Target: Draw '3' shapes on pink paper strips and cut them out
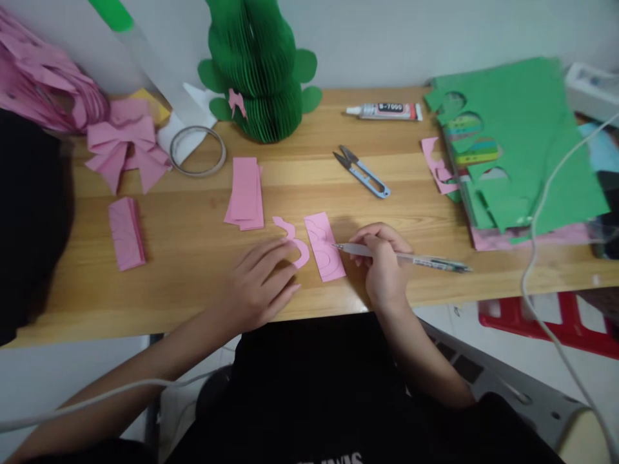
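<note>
My right hand (382, 261) grips a pen (416, 259) with its tip on a small pink paper strip (325, 248) that bears curved pencil lines, near the table's front edge. My left hand (261, 283) lies with fingers stretched out on a curved pink paper template (293, 237) just left of that strip. A stack of pink paper strips (245, 192) lies behind my left hand.
On the wooden table (193, 258): another pink stack (126, 233), a pink paper bow (126, 147), a tape ring (197, 151), a green honeycomb paper tree (256, 71), thread snips (362, 171), a glue tube (387, 111), green card sheets (522, 142). A white cable (536, 258) hangs at right.
</note>
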Motion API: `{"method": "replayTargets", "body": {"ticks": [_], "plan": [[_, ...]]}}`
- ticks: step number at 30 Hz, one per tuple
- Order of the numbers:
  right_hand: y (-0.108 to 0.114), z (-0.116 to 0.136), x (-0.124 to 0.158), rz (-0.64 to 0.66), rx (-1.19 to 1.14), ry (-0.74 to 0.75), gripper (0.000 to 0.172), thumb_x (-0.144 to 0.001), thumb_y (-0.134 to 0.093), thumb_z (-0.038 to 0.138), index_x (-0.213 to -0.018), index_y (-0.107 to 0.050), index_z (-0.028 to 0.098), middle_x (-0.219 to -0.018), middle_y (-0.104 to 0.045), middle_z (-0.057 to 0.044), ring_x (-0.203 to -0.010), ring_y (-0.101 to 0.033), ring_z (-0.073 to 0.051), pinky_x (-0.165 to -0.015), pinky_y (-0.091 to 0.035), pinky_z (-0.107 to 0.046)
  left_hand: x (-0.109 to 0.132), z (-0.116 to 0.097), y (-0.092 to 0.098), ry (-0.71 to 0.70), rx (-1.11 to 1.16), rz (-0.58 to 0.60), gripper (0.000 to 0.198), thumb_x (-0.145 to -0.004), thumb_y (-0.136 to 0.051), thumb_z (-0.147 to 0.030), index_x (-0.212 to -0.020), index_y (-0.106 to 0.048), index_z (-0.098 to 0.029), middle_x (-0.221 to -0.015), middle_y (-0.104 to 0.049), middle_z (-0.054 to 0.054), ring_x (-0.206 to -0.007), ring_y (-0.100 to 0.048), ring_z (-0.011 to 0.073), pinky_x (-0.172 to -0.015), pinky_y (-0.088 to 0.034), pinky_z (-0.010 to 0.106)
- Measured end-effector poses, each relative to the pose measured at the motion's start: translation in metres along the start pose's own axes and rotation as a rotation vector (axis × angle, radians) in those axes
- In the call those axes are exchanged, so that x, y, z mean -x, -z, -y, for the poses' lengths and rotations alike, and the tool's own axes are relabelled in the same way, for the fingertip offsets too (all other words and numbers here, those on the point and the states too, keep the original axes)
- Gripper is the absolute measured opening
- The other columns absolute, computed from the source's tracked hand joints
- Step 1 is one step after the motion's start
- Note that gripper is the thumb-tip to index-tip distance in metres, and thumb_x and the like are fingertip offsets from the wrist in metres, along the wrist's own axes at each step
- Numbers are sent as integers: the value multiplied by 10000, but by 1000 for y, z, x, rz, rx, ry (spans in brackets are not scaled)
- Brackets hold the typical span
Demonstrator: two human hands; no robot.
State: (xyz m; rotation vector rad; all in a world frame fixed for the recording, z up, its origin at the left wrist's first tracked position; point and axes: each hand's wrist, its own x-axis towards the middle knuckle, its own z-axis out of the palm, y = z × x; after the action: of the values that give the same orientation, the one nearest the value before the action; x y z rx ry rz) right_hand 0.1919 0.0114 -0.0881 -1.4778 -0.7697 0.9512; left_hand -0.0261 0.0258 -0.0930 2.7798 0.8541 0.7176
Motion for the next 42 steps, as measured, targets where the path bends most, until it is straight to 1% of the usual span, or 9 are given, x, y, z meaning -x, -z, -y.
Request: {"method": "replayTargets", "body": {"ticks": [2,5,9,16,19,28,32,36,42], "plan": [[0,-1,-1,4,-25,-9,168,-704,-515,259,-582,-619,208,-450,-536,51,-388,-436,-78,-389,-290,-215,-1,0,0,-20,3,-57,37,-918,-598,-141,-920,-622,-169,-1100,-690,111,-1119,-647,271,-927,-549,437],[0,-1,-3,0,-72,-15,172,-701,-517,277,-574,-610,207,-449,-536,49,-380,-427,-76,-383,-285,-213,-3,-2,1,-17,-4,-102,113,-895,-606,-94,-824,-584,-179,-974,-700,74,-990,-676,233,-864,-556,396],[-1,0,-3,-18,-137,6,227,-740,-532,340,-566,-586,204,-450,-526,42,-378,-424,-77,-381,-286,-213,-4,-5,1,18,-79,-136,112,-915,-583,-114,-845,-583,-201,-890,-679,30,-860,-658,191,-775,-544,354],[-2,2,-3,-36,-277,-1,582,-769,-485,770,-662,-585,207,-433,-514,41,-357,-407,-83,-363,-254,-212,-3,-5,-3,-8,-173,-169,72,-915,-597,-143,-863,-630,-180,-893,-687,54,-868,-646,204,-794,-502,351],[-2,2,-2,-60,-271,18,659,-757,-410,846,-692,-574,211,-401,-493,49,-331,-383,-85,-354,-230,-215,-2,-12,-4,-7,-190,-165,105,-933,-576,-152,-866,-655,-173,-896,-684,57,-870,-632,203,-822,-478,355],[-2,0,-2,-61,-257,37,619,-758,-456,819,-735,-564,210,-391,-500,55,-333,-397,-85,-362,-236,-209,-14,-48,-18,89,-178,-85,149,-938,-638,-282,-939,-680,-139,-909,-665,78,-881,-590,228,-858,-442,385],[-1,1,-2,-42,-262,40,612,-747,-468,820,-734,-551,214,-391,-483,63,-328,-382,-84,-357,-219,-213,-24,-50,-20,112,-199,-52,189,-920,-666,-317,-957,-681,-132,-979,-683,111,-915,-588,254,-873,-440,416],[-2,0,-3,-36,-256,40,614,-737,-464,826,-726,-547,218,-387,-476,65,-326,-376,-86,-357,-221,-216,-30,-49,-22,110,-230,-58,147,-917,-656,-258,-902,-686,-114,-909,-693,112,-888,-591,260,-884,-443,428],[2,-4,-2,-59,-127,93,541,-812,-466,742,-752,-571,214,-458,-517,59,-393,-442,-101,-409,-312,-225,-31,-49,-22,90,-248,-107,191,-952,-584,-231,-839,-689,-118,-853,-698,103,-860,-599,249,-885,-455,425]]}}
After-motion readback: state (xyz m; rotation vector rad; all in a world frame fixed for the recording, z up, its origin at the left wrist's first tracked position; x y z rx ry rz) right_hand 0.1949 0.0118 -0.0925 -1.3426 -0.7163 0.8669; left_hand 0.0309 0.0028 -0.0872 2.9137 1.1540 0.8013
